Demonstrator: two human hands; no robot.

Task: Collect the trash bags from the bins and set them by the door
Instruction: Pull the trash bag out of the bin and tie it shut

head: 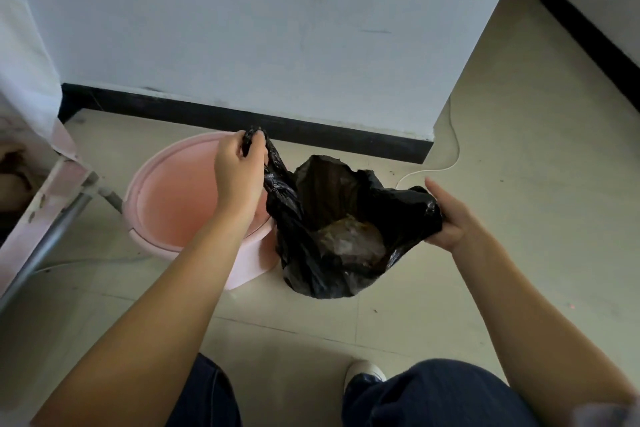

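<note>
A black trash bag [332, 229] stands on the tiled floor, its mouth pulled wide with crumpled waste visible inside. My left hand [239, 173] grips the bag's left handle, bunched in its fingers above the rim of a pink round bin [173, 204]. My right hand [446, 215] pinches the bag's right edge. The bin sits to the left of the bag, touching it, and its inside looks bare. Both forearms reach down from the bottom of the view.
A white wall with a black baseboard [242, 118] runs just behind the bin and bag. A pink-framed piece of furniture with a metal leg [52, 215] stands at the left. A white cable [446, 156] trails on the floor at the wall corner. Open floor leads off to the right.
</note>
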